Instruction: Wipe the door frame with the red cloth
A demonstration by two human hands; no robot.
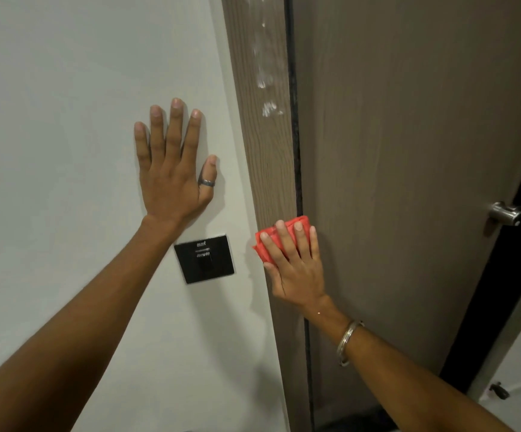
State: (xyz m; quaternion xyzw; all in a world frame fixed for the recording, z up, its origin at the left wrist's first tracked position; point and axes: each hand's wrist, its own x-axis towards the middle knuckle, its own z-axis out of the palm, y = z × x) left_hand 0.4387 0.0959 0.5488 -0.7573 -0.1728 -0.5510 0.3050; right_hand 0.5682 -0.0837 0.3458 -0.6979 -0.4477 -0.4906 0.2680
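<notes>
Red cloth (270, 241) folded, pressed flat on the door frame (268, 169), low on the strip, just above the right hand (296, 269), whose fingers lie flat over it, thumb at cloth's left edge. White smears (267, 82) higher up frame. Door (408, 182) to the right w/ metal handle (505, 213). Left hand (175, 169) spread flat on wall (66, 120), above a black switch plate (204, 258).

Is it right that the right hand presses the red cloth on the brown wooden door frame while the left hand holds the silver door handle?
Not quite. In the head view the left hand lies flat on the white wall, apart from the silver door handle. The rest is right: the right hand presses the folded red cloth on the brown wooden door frame.
</notes>
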